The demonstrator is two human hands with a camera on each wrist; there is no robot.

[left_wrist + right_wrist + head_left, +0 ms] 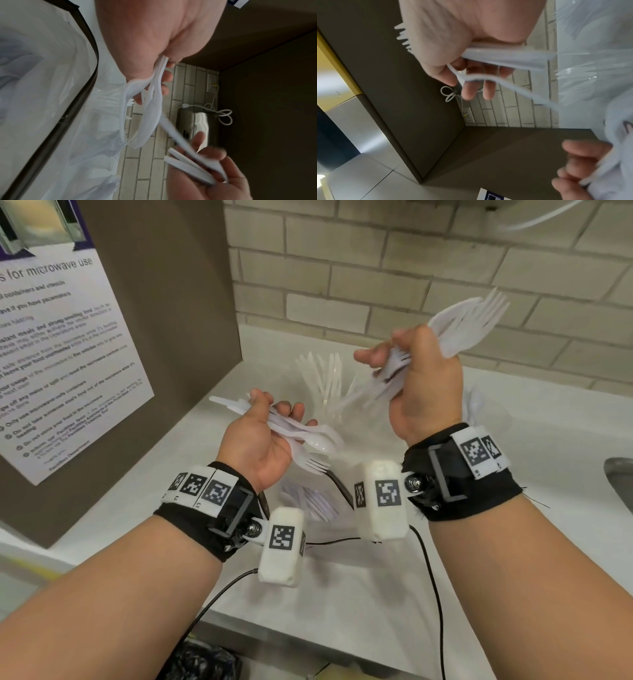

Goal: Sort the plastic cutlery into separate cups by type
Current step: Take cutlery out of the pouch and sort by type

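The left hand (260, 436) curls round a mixed bundle of white plastic spoons and forks (301, 436), likely as stock; the right hand (419, 378) grips white plastic forks (469, 320), tines up, apparently gathering one type above the clear plastic cup (325, 385).

From my head the light is even and bright, washing the white counter (342, 594) so pale that the clear cups (329, 392) at 12 o'clock nearly dissolve into it. Shadows are soft, lying under my wrists toward 6. The wide lens bows the brick wall (411, 268) at the edges. The poster (68, 337) at 9 o'clock smears near its rim. Both wrist views are dimmer and grainy. In the left one my right hand (205, 169) at 5 o'clock is motion-blurred; in the right one my left hand (583, 169) at 4 o'clock is a smear, and the cutlery (513, 58) streaks.
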